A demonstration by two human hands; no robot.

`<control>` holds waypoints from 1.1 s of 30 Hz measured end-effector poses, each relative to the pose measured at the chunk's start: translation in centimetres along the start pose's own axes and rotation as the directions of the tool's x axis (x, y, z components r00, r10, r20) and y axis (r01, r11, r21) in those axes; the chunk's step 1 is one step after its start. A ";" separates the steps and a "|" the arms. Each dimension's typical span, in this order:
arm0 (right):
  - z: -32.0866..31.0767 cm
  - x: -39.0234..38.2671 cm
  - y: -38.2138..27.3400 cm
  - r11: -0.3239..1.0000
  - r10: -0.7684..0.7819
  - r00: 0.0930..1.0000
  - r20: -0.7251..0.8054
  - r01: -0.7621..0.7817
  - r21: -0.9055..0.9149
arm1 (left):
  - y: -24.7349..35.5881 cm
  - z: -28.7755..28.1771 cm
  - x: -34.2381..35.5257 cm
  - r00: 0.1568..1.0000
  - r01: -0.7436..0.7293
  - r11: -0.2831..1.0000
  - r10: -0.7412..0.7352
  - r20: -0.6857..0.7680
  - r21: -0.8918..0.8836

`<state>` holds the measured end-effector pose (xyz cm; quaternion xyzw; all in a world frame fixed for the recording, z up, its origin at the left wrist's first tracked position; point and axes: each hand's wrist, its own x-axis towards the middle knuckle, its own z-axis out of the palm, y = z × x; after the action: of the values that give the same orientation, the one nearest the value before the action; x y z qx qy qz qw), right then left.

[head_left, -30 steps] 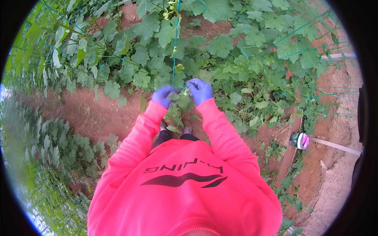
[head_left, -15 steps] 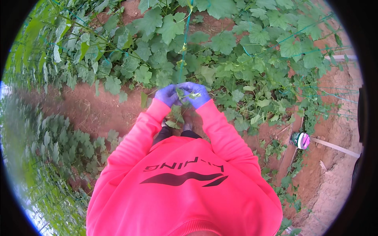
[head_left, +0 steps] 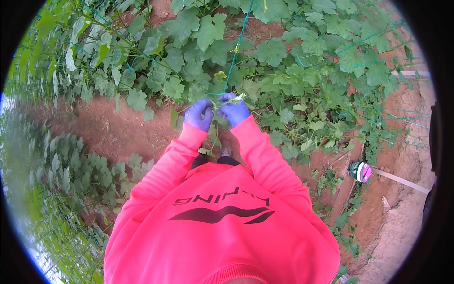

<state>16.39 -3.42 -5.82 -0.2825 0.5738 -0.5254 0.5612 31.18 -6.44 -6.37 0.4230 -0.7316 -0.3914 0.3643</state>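
My left hand (head_left: 198, 113), in a blue-purple glove, is closed beside the lower part of a taut teal string (head_left: 231, 66); what lies between its fingers is too small to make out. A little to the right, my right hand (head_left: 232, 110), gloved alike, pinches a pale vine shoot (head_left: 238, 98) where it meets the string. A small light-green leaf (head_left: 220, 75) sits just above the hands, and broad leaves (head_left: 208, 31) surround the string farther up.
Dense vines (head_left: 312, 80) with more teal strings fill the upper half. Reddish soil (head_left: 109, 123) shows at left. A tub with a pink lid (head_left: 358, 170) stands at right beside a pale strip (head_left: 402, 179). My shoes (head_left: 225, 152) are below my hands.
Both hands came together and have now parted slightly, a little higher. The shoot has risen with my right hand, and the string's upper end leans farther right.
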 end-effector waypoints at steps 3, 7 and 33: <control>-0.1 0.3 2.4 0.916 0.088 0.996 -0.009 -0.085 -0.393 | 0.3 0.2 0.3 0.997 0.007 0.995 -0.014 0.078 0.097; -0.1 -0.3 3.4 0.768 0.166 0.982 0.088 -0.073 -0.636 | -2.4 0.6 -0.7 0.965 -0.262 0.941 0.250 0.083 0.212; -16.0 14.5 -10.0 0.683 -0.591 0.756 -0.282 0.283 -0.673 | 19.3 -5.0 10.3 0.970 -0.203 0.739 0.241 -0.030 -0.642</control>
<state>-4.34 -15.04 -4.54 -0.4369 0.7394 -0.4937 0.1364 25.15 -10.54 14.82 0.1722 -0.6089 -0.5826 0.5101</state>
